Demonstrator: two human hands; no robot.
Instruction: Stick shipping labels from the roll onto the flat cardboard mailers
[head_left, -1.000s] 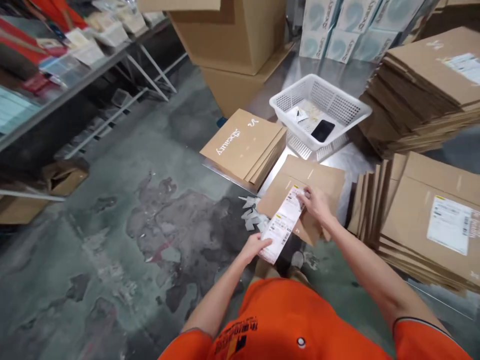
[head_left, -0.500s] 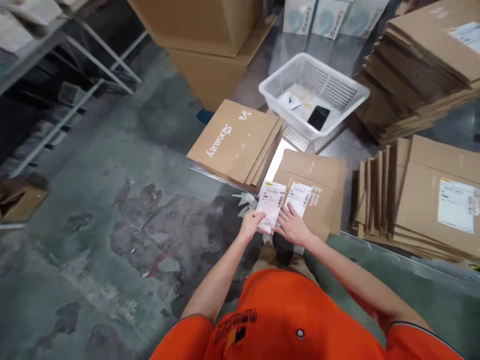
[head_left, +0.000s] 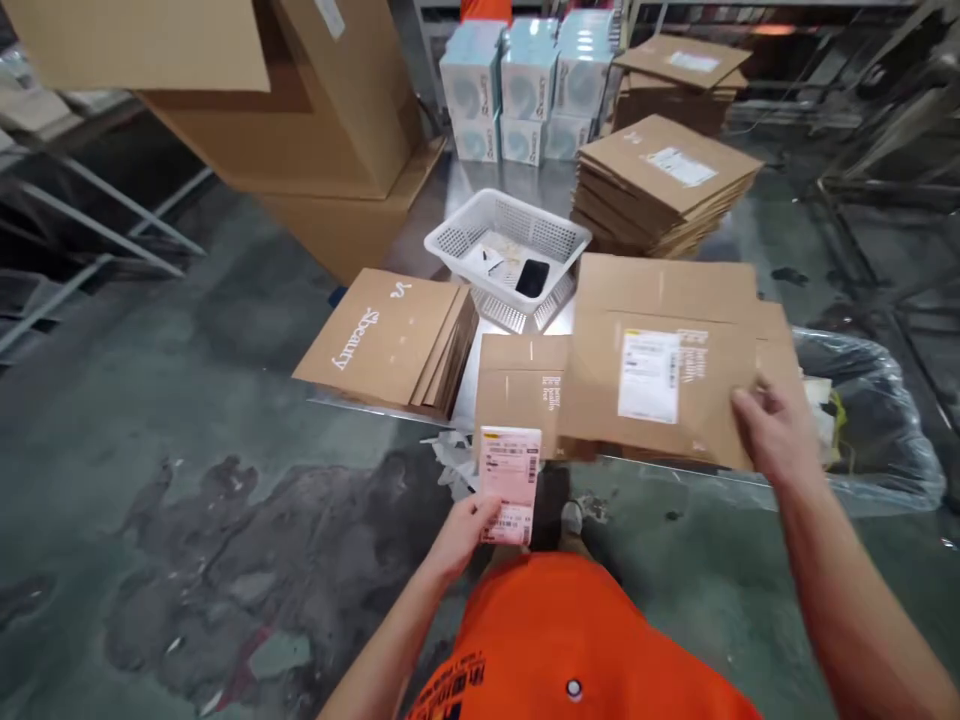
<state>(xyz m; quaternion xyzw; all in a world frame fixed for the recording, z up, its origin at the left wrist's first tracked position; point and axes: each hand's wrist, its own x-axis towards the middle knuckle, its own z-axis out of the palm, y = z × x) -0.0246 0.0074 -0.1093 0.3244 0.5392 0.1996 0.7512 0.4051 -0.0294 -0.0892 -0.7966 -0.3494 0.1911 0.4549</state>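
Observation:
My left hand [head_left: 459, 540] is closed on a stack of shipping labels [head_left: 510, 485] with a pinkish printed face, held low before my body. My right hand [head_left: 784, 435] grips the right edge of a flattened cardboard box [head_left: 712, 400], thumb on top and the other fingers largely hidden. A white shipping label [head_left: 649, 377] is stuck on that box, which overlies other flat cardboard at the right of the table. Just beyond the label stack lies another flattened box [head_left: 496, 390], with white print and no label visible on its exposed part.
A stack of folded boxes [head_left: 375, 335] sits left on the metal table [head_left: 484, 180]. Behind it stand a white plastic basket [head_left: 457, 262] holding a black phone [head_left: 532, 279], labelled cardboard stacks [head_left: 660, 165], pale blue cartons [head_left: 525, 90] and large cartons [head_left: 300, 130]. A plastic-lined bin [head_left: 885, 430] is at right.
My right hand has moved from beside the labels to the far right with a labelled flattened box. My left hand still holds the labels. The view has tilted up and shifted right.

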